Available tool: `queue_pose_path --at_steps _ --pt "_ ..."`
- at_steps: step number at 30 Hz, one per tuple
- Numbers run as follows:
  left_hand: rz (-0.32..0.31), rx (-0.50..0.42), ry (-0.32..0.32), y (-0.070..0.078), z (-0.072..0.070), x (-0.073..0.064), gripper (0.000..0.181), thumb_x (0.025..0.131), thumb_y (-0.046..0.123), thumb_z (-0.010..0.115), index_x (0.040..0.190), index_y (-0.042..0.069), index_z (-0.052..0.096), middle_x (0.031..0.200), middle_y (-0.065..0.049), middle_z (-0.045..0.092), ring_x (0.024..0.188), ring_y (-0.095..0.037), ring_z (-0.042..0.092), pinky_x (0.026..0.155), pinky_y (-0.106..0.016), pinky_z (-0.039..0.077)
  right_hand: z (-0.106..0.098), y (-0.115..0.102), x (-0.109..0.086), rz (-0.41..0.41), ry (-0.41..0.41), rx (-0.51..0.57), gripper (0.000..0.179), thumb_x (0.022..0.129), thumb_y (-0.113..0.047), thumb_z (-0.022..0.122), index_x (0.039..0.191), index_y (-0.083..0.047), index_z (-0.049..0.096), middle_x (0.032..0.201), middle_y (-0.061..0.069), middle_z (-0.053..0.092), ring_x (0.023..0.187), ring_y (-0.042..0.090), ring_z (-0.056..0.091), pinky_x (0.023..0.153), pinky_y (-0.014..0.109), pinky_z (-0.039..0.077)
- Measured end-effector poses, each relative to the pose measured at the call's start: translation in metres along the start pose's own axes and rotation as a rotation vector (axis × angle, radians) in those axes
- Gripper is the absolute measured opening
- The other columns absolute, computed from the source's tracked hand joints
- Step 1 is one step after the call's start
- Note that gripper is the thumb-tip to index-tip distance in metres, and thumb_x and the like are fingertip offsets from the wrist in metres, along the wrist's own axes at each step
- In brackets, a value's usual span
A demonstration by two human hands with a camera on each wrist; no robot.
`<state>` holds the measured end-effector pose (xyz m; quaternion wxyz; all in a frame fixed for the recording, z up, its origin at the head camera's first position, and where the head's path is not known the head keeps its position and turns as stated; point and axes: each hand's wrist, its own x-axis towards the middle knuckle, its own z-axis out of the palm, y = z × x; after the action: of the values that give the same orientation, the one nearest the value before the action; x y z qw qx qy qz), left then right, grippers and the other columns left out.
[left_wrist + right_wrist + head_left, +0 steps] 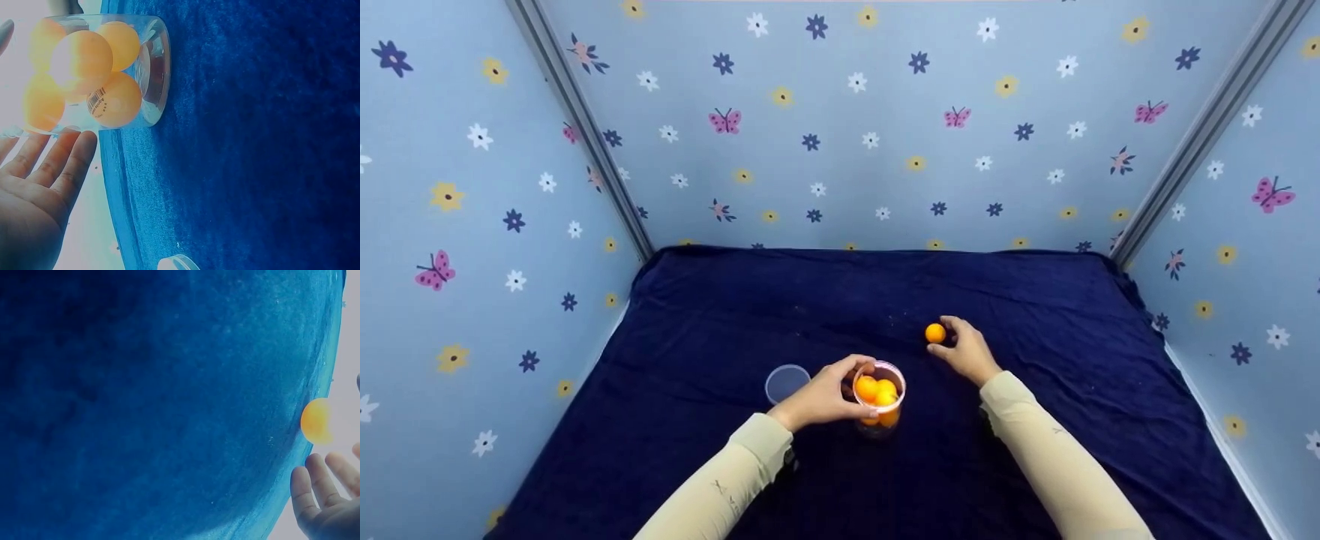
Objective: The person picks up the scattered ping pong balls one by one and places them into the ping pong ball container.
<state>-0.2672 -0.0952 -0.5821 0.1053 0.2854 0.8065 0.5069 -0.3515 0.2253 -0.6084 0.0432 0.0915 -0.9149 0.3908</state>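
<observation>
My left hand grips a clear plastic jar from its left side, thumb and fingers around the rim. Inside the jar lie several orange ping-pong balls; one shows printed lettering and a barcode. The jar stands uncovered, its base near the dark blue cloth. Farther back and to the right, my right hand has its thumb and index finger spread at either side of a single orange ping-pong ball. In the right wrist view the other fingers are fairly straight and apart from that ball.
A round clear lid lies on the cloth left of the jar, partly behind my left hand. Dark blue velvety cloth covers the table. Patterned light-blue walls stand at the back and both sides, with grey metal posts at the corners.
</observation>
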Motion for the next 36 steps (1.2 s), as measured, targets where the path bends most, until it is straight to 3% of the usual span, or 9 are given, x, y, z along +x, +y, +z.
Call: queue_pose_path --at_steps 8,13,20,28,36 --pt "0.015 -0.023 -0.006 -0.001 0.002 -0.001 0.082 0.083 0.024 0.096 0.150 0.001 0.056 0.146 -0.024 0.066 0.121 -0.029 0.069 0.101 -0.042 0.063 0.007 0.006 0.006 0.022 -0.020 -0.028 0.064 0.094 -0.010 0.084 0.149 0.009 0.057 0.146 0.033 0.063 0.133 0.047 0.064 0.117 0.059 0.049" --pt "0.010 -0.014 0.000 -0.001 0.001 -0.001 0.082 0.083 0.024 0.096 0.151 0.002 0.056 0.146 -0.022 0.067 0.120 -0.027 0.069 0.100 -0.042 0.063 0.009 0.008 0.011 0.044 -0.026 -0.016 0.063 0.096 -0.010 0.082 0.151 0.008 0.056 0.148 0.032 0.063 0.139 0.047 0.060 0.122 0.059 0.045" --pt "-0.002 -0.006 -0.003 -0.001 0.000 0.000 0.082 0.083 0.026 0.096 0.152 0.006 0.056 0.146 -0.016 0.068 0.119 -0.023 0.068 0.102 -0.049 0.061 0.012 0.008 0.017 0.072 -0.022 -0.027 0.059 0.099 -0.009 0.079 0.151 0.007 0.056 0.148 0.031 0.063 0.140 0.046 0.059 0.123 0.058 0.044" --pt "0.004 -0.012 -0.004 0.001 0.000 0.000 0.080 0.083 0.026 0.096 0.150 0.005 0.057 0.145 -0.018 0.067 0.118 -0.023 0.068 0.102 -0.051 0.061 0.015 0.010 0.020 0.075 -0.024 -0.059 0.052 0.101 -0.008 0.076 0.148 0.006 0.059 0.146 0.030 0.065 0.138 0.046 0.061 0.121 0.058 0.046" --pt "0.009 -0.012 -0.002 0.001 0.000 -0.001 0.080 0.084 0.024 0.096 0.150 0.003 0.056 0.146 -0.021 0.067 0.120 -0.028 0.069 0.101 -0.049 0.062 0.017 0.009 0.016 0.019 0.007 -0.053 0.046 0.100 -0.005 0.075 0.142 0.009 0.062 0.142 0.031 0.067 0.136 0.049 0.062 0.119 0.059 0.046"
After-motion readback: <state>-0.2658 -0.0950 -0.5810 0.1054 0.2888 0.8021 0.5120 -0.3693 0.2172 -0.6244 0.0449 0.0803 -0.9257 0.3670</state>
